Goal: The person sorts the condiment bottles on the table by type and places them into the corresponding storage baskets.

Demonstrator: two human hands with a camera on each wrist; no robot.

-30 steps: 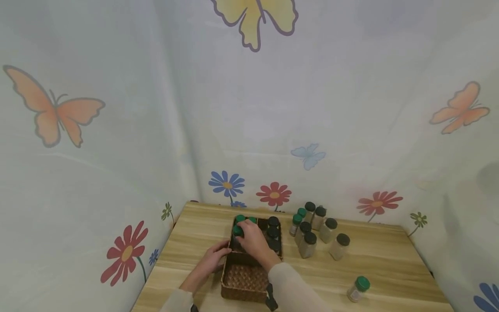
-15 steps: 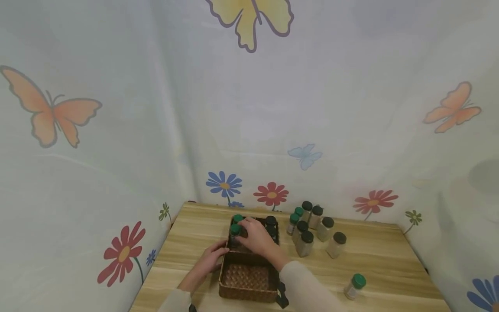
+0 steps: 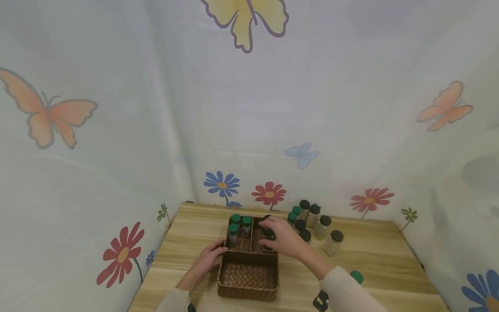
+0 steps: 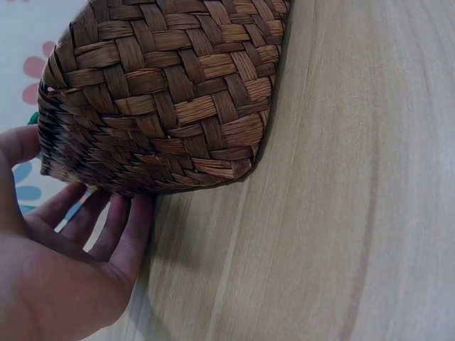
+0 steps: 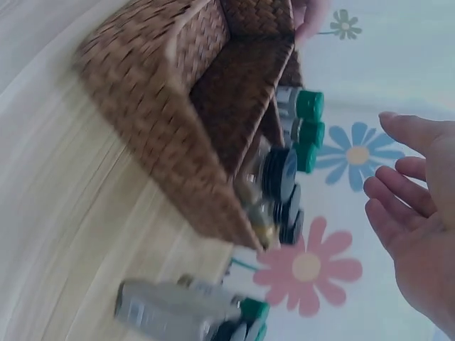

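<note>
A brown woven basket [image 3: 247,293] with three compartments sits on the table. My left hand [image 3: 208,259] holds its left side, thumb at the rim and fingers against the outer wall in the left wrist view. Three green-lidded spice jars [image 3: 233,229] stand in the back left compartment. Black-lidded jars [image 5: 277,174] stand in the back right one, partly hidden by my right hand in the head view. That right hand [image 3: 286,237] hovers over them with parted fingers; in the right wrist view it holds nothing and is apart from the lids. The wide front compartment shows bare weave.
Right of the basket stands a group of several jars [image 3: 322,227] with black and green lids. A single green-lidded jar [image 3: 356,276] is nearer the front right, mostly behind my right sleeve [image 3: 347,288]. A patterned curtain [image 3: 241,108] hangs behind the wooden table [image 3: 374,247].
My right hand has let go of a green-lidded jar in the back left compartment and moved right, over the black-lidded jars. The left hand stays on the basket. The head view shifts slightly.
</note>
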